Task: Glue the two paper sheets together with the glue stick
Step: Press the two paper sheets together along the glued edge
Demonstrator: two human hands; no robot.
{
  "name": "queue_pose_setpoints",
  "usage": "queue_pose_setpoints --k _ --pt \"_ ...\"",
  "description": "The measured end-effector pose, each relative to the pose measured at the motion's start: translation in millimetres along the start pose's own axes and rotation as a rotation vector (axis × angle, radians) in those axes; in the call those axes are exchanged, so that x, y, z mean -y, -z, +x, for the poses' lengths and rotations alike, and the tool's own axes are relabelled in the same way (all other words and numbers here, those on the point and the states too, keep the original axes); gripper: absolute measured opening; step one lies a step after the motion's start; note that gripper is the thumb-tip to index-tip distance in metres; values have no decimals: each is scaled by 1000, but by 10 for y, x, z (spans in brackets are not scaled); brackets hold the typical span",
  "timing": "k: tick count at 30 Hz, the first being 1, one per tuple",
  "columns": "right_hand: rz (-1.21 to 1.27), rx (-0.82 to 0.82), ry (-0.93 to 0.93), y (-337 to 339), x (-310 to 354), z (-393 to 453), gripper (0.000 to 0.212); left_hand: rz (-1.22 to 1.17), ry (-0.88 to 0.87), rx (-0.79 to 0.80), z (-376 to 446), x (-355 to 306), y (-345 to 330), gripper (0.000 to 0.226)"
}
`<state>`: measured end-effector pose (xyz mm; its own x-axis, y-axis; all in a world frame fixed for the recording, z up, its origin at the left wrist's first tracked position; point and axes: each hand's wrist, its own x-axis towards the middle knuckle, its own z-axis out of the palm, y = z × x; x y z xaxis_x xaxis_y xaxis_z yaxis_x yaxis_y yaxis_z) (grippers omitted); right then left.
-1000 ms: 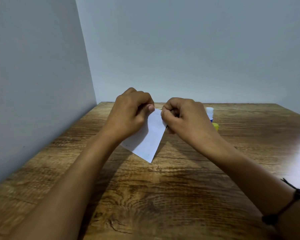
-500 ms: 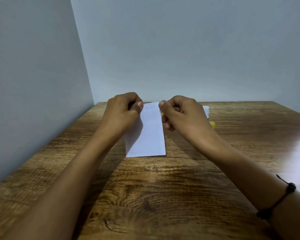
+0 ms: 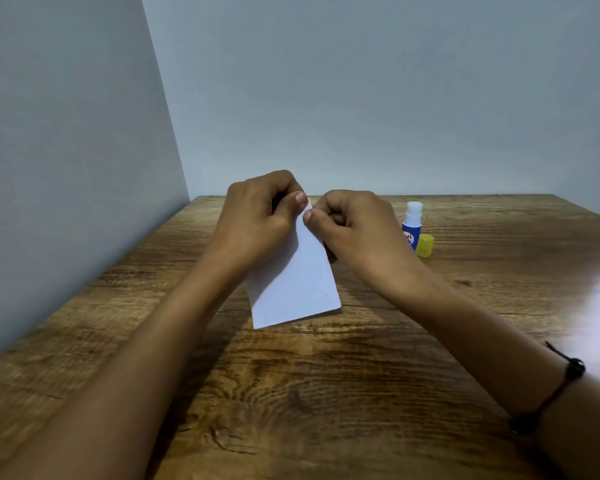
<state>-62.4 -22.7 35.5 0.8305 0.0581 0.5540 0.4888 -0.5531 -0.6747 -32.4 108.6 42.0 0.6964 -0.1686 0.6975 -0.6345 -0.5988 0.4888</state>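
A white paper piece (image 3: 295, 289) hangs tilted above the wooden table (image 3: 326, 393), its lower edge close to the surface. My left hand (image 3: 257, 220) pinches its top edge from the left. My right hand (image 3: 354, 226) pinches the same top edge from the right, the two thumbs almost touching. Whether the piece is one sheet or two pressed together I cannot tell. The blue glue stick (image 3: 412, 225) stands upright and uncapped just right of my right hand. Its yellow cap (image 3: 425, 244) lies beside it on the table.
A pale wall runs along the table's left edge and another along its far edge. A bright glare patch lies at the right edge of the table. A dark cord bracelet (image 3: 548, 393) is on my right wrist.
The paper has turned from a diamond-like tilt to hanging nearly straight, now slightly tilted. Both hands have come closer together at its top edge. The glue stick has come into fuller view.
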Motion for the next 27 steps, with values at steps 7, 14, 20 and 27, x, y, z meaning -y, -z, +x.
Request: queue_pose_setpoints --k 7,14,20,27 --pt "71 102 -88 -30 -108 -15 22 -89 262 -356 105 249 145 23" --pt "123 147 -118 -70 -167 -2 23 -21 334 -438 74 302 107 24" --pt "211 129 -217 -88 -274 -34 12 3 437 -509 57 404 88 21" --pt "122 57 -213 -96 -303 -48 42 123 350 -352 -49 313 -204 13"
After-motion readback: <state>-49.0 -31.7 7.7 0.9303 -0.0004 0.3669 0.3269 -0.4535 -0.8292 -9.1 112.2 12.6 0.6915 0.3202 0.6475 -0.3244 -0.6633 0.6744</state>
